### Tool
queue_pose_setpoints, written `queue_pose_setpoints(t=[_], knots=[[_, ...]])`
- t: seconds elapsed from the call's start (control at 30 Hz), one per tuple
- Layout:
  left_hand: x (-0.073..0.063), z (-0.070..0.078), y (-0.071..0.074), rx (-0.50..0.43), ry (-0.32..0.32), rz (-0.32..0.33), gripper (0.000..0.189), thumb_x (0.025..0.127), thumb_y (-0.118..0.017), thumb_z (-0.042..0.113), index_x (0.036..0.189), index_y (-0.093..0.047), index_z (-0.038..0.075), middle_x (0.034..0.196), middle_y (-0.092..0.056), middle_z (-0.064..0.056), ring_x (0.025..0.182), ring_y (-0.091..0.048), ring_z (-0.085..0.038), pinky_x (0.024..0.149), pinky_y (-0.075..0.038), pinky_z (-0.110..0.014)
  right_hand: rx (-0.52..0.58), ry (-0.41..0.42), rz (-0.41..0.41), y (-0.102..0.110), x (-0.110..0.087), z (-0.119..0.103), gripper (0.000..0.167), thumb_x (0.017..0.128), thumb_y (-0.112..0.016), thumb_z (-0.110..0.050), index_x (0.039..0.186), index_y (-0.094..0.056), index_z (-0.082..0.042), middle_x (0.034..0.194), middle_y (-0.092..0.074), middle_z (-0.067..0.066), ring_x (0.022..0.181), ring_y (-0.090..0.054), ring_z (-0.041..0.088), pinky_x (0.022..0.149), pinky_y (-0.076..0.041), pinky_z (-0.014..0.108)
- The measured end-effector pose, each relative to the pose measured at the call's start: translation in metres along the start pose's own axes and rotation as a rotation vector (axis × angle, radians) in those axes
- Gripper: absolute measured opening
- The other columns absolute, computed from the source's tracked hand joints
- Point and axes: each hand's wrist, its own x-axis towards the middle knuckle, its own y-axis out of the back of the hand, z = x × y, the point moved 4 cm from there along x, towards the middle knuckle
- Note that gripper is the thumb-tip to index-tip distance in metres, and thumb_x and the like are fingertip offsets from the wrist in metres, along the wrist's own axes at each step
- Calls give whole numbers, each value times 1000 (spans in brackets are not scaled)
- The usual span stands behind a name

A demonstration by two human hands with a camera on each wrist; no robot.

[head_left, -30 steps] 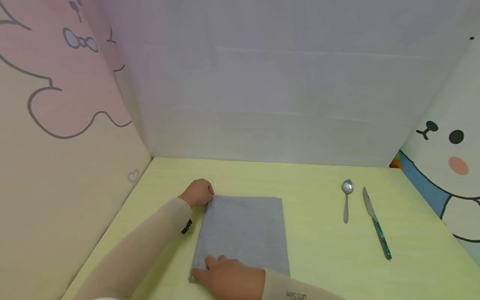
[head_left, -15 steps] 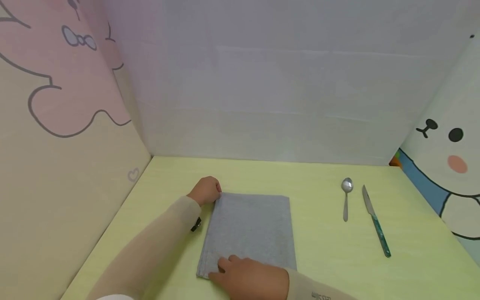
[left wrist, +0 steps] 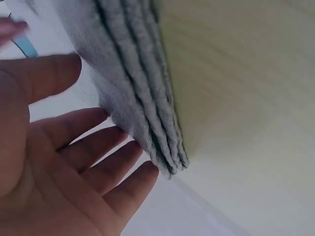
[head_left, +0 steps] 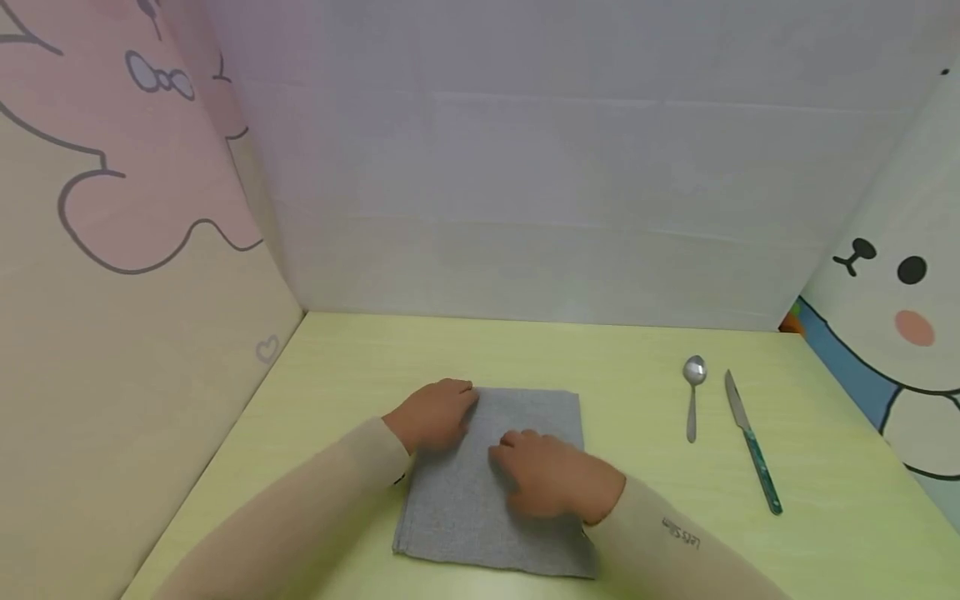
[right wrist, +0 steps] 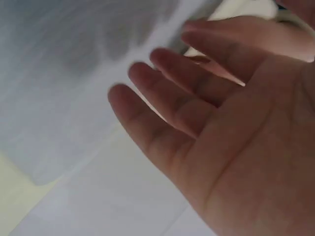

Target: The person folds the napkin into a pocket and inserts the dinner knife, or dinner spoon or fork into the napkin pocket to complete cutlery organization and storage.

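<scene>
A grey cloth (head_left: 465,517), folded into a rectangle, lies flat on the pale yellow table. Several stacked layers show along one edge of the cloth (left wrist: 133,83) in the left wrist view. My left hand (head_left: 435,412) is at its far left corner, fingers extended and thumb apart, fingertips right at the layered edge. Over the middle right of the cloth is my right hand (head_left: 562,479), slightly blurred. The right wrist view has this hand (right wrist: 236,118) with fingers spread, nothing gripped, close over the cloth.
To the right of the cloth lie a metal spoon (head_left: 693,392) and a knife (head_left: 753,446) with a green handle. A pale wall (head_left: 540,208) stands along the table's far edge, with cartoon-printed panels left and right.
The cloth has shifted slightly right. My left hand has let go of its far left corner and moved inward; my right hand has left the near left corner for the middle right.
</scene>
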Motion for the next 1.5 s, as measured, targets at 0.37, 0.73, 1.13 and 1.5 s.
queue_pose_setpoints(t=[0.37,0.73,1.13,1.5], knots=[[-5,-3,-5,-88,-12,-166,72,104,-62,39,160,-34,4,167,-26,-14,153,-25,-31,121,-26,-44,37,-4,-12,-9,38,55,96,90,-73,-53,163,-30,-8,170,-19,9,157,-14,28,123,-17,50],[-6,-13,-11,-170,-49,-230,97,94,-71,54,164,-24,7,171,-14,-9,157,-11,-27,124,-17,-41,68,-63,10,-22,27,90,121,78,-73,-76,163,-26,-3,170,-17,16,156,-13,37,122,-17,55],[-7,-17,-12,-209,-81,-227,98,94,-72,53,164,-22,7,171,-13,-11,157,-10,-28,124,-15,-43,62,-33,37,-34,-27,91,113,88,-59,-77,161,-25,3,168,-16,24,155,-14,40,121,-23,53],[-7,-22,-10,-230,-11,-239,99,90,-77,53,165,-25,14,172,-14,-2,157,-11,-24,123,-21,-44,-21,118,86,-54,-85,61,94,101,-40,-70,157,-34,4,165,-28,22,152,-27,37,118,-30,55]])
